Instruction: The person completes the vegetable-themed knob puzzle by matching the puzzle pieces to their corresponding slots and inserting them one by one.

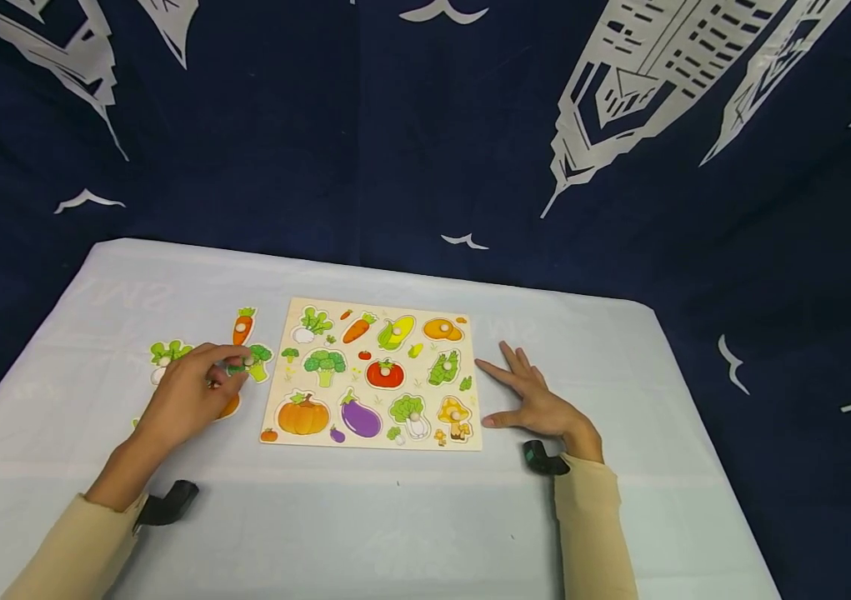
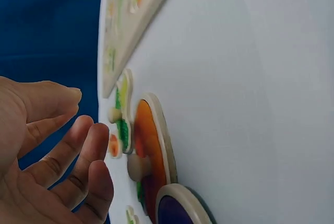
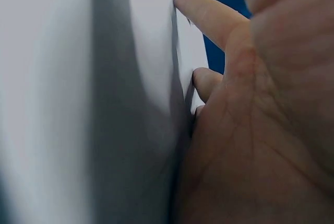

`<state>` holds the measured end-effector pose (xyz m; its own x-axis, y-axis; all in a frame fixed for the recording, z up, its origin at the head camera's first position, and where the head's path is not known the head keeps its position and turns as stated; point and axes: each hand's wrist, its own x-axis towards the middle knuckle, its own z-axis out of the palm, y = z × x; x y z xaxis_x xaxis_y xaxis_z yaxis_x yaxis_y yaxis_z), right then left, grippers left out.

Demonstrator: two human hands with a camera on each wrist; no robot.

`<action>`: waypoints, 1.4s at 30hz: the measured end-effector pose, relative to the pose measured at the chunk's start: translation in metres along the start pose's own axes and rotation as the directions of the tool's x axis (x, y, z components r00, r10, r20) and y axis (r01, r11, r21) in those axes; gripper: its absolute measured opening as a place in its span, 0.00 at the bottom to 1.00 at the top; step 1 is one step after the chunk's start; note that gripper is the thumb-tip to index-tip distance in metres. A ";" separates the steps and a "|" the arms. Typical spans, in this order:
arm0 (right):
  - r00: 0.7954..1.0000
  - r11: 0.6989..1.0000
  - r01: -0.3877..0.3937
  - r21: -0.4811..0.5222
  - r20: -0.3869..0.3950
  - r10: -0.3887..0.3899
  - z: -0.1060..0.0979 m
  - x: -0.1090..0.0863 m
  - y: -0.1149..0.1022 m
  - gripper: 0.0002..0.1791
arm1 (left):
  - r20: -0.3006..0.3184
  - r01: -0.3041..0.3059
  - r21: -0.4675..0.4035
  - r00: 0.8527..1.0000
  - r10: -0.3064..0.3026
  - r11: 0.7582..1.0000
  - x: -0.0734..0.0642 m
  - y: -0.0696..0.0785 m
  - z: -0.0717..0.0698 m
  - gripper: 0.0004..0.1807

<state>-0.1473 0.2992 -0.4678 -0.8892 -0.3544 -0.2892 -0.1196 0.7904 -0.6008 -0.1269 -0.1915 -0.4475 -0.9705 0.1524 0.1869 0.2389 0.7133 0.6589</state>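
Observation:
My left hand (image 1: 196, 385) is over several loose wooden puzzle pieces left of the board. Its thumb and fingertips are close to a broccoli piece (image 1: 260, 364), whose round knob (image 2: 115, 115) stands free of the fingers in the left wrist view. Just behind lies a carrot piece (image 1: 242, 327). Partly under the hand is an orange piece (image 2: 151, 145), with a purple one (image 2: 180, 208) beside it. My right hand (image 1: 538, 402) rests on the table with fingers spread, index fingertip and thumb right at the right edge of the vegetable puzzle board (image 1: 372, 400).
A white-rooted leafy piece (image 1: 167, 354) lies behind the left hand. Several knobbed pieces, such as the tomato (image 1: 385, 374) and corn (image 1: 397, 332), sit in the board. A white cloth (image 1: 395, 533) covers the table, and a dark blue printed curtain (image 1: 320, 150) hangs behind.

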 end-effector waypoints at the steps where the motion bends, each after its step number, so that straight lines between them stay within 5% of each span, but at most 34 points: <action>1: 1.000 1.000 0.000 -0.002 -0.001 0.000 0.000 0.000 0.000 0.56 | 0.013 0.007 0.003 1.000 -0.007 1.000 0.002 -0.001 0.001 0.17; 9: 1.000 0.998 -0.020 -0.055 -0.002 0.020 0.003 0.004 -0.003 0.59 | 0.099 0.083 0.027 0.991 -0.086 0.996 0.015 -0.008 0.006 0.18; 27: 1.000 0.999 -0.021 -0.041 0.002 0.021 0.005 0.003 -0.003 0.58 | 0.074 0.126 0.070 0.989 -0.131 0.990 0.020 -0.007 0.012 0.13; 42: 1.000 0.999 -0.014 -0.034 -0.011 0.014 0.004 0.002 -0.003 0.58 | 0.014 0.097 0.069 0.995 -0.098 0.993 0.020 -0.009 0.017 0.10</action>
<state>-0.1467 0.2937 -0.4696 -0.8957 -0.3378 -0.2893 -0.1219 0.8121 -0.5706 -0.1493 -0.1837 -0.4619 -0.9896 0.0909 0.1111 0.1406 0.7701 0.6223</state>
